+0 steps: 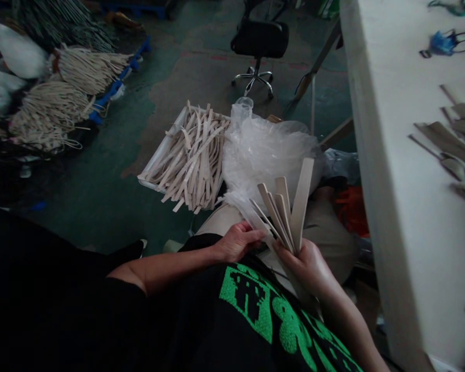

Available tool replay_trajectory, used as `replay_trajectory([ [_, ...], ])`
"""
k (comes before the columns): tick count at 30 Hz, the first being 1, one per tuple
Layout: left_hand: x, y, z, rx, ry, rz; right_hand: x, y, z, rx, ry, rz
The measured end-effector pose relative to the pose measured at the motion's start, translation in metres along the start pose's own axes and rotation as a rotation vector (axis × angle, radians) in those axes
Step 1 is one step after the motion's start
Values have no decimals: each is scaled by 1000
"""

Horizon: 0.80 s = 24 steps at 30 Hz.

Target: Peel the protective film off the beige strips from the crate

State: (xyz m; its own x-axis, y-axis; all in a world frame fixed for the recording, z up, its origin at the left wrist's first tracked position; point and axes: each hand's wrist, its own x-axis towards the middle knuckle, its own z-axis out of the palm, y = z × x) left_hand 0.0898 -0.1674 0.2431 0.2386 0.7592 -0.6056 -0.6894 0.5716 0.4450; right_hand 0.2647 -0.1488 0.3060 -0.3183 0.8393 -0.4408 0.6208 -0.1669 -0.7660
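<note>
My right hand [308,262] is closed around a fanned bundle of flat beige straps [303,194], whose ends point up and away from me above my lap. Just left of it, my left hand [238,243] pinches a narrow, whitish translucent plastic sleeve [251,213] that slants down beside the bundle. The lower part of the sleeve and straps is partly hidden by my right hand. Beyond both hands lies a crumpled pile of clear plastic bags [269,144]. Left of that pile stands a white tray [160,150] heaped with loose beige straps [201,155].
A white-topped table [387,181] runs along my right, with more straps [445,144] and a blue item [444,44] on it. Ahead is a black swivel chair [259,39]. Bundles of straps [48,111] lie by a blue pallet [118,85] at left.
</note>
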Motion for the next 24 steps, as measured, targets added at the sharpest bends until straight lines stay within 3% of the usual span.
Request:
replay_trajectory([
  [7, 0, 13, -5, 5, 68, 141, 11, 9, 9, 88, -18, -19],
  [12, -2, 3, -3, 84, -25, 20, 18, 12, 11, 99, 6, -53],
  [18, 3, 11, -5, 101, 41, 186, 13, 15, 12, 154, -5, 27],
  [24, 6, 10, -2, 143, -22, 165, 17, 7, 10, 203, 73, -13],
])
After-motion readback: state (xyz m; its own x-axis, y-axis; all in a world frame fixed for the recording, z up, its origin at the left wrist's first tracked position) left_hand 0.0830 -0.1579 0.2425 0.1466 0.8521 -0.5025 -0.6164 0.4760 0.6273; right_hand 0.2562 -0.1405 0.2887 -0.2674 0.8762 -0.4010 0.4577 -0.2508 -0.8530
